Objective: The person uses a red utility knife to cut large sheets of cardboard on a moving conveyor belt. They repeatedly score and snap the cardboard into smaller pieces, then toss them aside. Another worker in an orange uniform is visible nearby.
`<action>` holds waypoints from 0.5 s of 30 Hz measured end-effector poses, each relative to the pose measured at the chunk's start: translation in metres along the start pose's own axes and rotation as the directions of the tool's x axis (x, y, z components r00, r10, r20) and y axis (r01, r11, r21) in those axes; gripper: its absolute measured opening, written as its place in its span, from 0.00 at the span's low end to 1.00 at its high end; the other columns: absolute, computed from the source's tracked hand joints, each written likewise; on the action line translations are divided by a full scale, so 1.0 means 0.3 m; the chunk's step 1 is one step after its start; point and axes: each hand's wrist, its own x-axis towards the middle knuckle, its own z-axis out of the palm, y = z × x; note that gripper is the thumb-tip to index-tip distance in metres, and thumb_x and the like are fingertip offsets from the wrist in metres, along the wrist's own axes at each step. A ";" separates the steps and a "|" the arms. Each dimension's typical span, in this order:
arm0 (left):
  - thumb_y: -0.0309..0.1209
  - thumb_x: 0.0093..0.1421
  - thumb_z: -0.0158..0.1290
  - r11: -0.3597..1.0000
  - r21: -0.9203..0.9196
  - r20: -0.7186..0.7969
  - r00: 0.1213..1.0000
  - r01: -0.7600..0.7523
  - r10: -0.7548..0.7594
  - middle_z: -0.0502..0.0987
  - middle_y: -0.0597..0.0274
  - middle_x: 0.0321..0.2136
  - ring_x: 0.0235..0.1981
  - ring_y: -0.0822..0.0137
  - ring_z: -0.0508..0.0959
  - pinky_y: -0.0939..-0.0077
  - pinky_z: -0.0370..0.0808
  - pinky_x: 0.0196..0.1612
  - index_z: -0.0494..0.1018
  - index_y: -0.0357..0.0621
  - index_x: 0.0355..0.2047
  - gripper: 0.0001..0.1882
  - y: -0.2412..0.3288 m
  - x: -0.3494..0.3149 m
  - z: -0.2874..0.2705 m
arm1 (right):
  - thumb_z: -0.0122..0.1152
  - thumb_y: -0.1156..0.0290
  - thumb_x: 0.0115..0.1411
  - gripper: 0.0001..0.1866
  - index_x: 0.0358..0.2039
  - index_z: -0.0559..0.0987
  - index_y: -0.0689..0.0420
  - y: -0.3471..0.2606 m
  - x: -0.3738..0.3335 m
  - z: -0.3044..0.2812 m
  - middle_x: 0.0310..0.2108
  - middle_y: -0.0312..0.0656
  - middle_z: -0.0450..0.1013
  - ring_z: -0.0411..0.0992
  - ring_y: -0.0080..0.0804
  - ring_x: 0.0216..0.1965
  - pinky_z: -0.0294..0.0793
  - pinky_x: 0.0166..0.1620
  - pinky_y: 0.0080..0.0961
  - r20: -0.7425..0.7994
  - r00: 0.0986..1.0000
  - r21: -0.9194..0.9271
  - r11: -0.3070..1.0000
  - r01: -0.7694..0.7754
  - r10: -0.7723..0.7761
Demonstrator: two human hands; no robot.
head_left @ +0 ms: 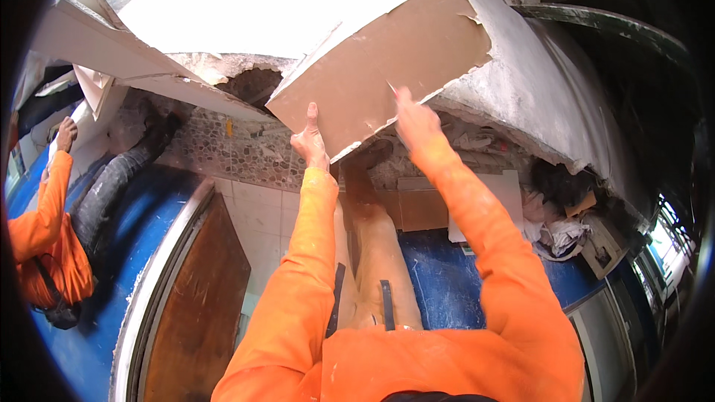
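Observation:
A piece of plasterboard [387,59] with a brown paper face and ragged white edges is tilted in front of me. My left hand [311,143] grips its lower left edge, thumb up along the brown face. Over the lower edge, right of the middle, my right hand [417,120] is closed and somewhat blurred. A thin, pointed, blade-like tool [392,88] sticks out of it toward the brown face; its handle is hidden in the fist. Both my arms wear orange sleeves.
Another long board [141,59] juts in at the upper left. Beside it a co-worker in an orange top [48,238] holds a pale sheet. A brown door [197,298] is lower left; cardboard [417,210] and crumpled material [558,234] lie to the right. A whitish plastered surface [521,67] has broken edges.

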 end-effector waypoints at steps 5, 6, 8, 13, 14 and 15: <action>0.45 0.53 0.73 0.998 -0.030 0.021 0.998 -0.062 0.062 0.83 0.57 0.41 0.38 0.68 0.79 0.67 0.77 0.46 0.79 0.30 0.47 0.32 0.009 0.002 0.032 | 0.58 0.56 0.66 0.18 0.49 0.77 0.54 0.621 -0.532 0.219 0.38 0.54 0.81 0.80 0.59 0.41 0.79 0.47 0.51 0.180 0.878 -0.253 0.883 -0.394 0.444; 0.45 0.54 0.73 0.994 -0.059 0.030 0.995 -0.092 0.094 0.83 0.57 0.41 0.38 0.67 0.79 0.67 0.77 0.47 0.79 0.30 0.47 0.32 0.024 -0.008 0.021 | 0.60 0.54 0.65 0.18 0.47 0.79 0.54 0.629 -0.566 0.106 0.37 0.55 0.81 0.80 0.59 0.40 0.79 0.44 0.50 0.129 0.884 -0.252 0.877 -0.410 0.450; 0.46 0.55 0.72 0.999 0.002 0.060 0.998 0.033 -0.033 0.82 0.56 0.44 0.42 0.67 0.79 0.66 0.76 0.50 0.78 0.31 0.50 0.33 -0.010 -0.013 -0.043 | 0.62 0.54 0.65 0.18 0.40 0.81 0.58 0.558 -0.417 -0.122 0.33 0.58 0.79 0.79 0.59 0.37 0.76 0.38 0.49 -0.200 0.948 0.181 0.960 -0.214 0.249; 0.47 0.56 0.71 0.996 0.089 0.134 0.991 0.012 -0.024 0.79 0.56 0.50 0.48 0.66 0.78 0.65 0.75 0.54 0.74 0.31 0.56 0.37 -0.013 0.043 -0.053 | 0.76 0.43 0.51 0.34 0.47 0.83 0.59 0.539 0.252 -0.465 0.34 0.46 0.81 0.79 0.34 0.35 0.76 0.42 0.32 -0.697 0.711 0.135 0.991 0.003 0.093; 0.47 0.56 0.71 0.997 0.074 0.185 0.982 0.030 -0.043 0.79 0.56 0.51 0.48 0.65 0.78 0.65 0.75 0.54 0.73 0.31 0.56 0.37 -0.018 0.054 -0.033 | 0.78 0.44 0.48 0.35 0.47 0.82 0.60 0.597 0.356 -0.522 0.36 0.44 0.82 0.79 0.33 0.37 0.76 0.43 0.31 -0.650 0.750 0.216 0.976 0.028 0.123; 0.42 0.57 0.71 0.991 0.032 0.242 0.961 0.129 -0.133 0.78 0.56 0.53 0.50 0.64 0.78 0.66 0.75 0.56 0.72 0.32 0.58 0.36 -0.015 0.050 -0.025 | 0.80 0.45 0.46 0.37 0.48 0.82 0.60 0.656 0.415 -0.543 0.38 0.41 0.82 0.79 0.32 0.38 0.76 0.44 0.31 -0.587 0.798 0.302 0.952 0.054 0.141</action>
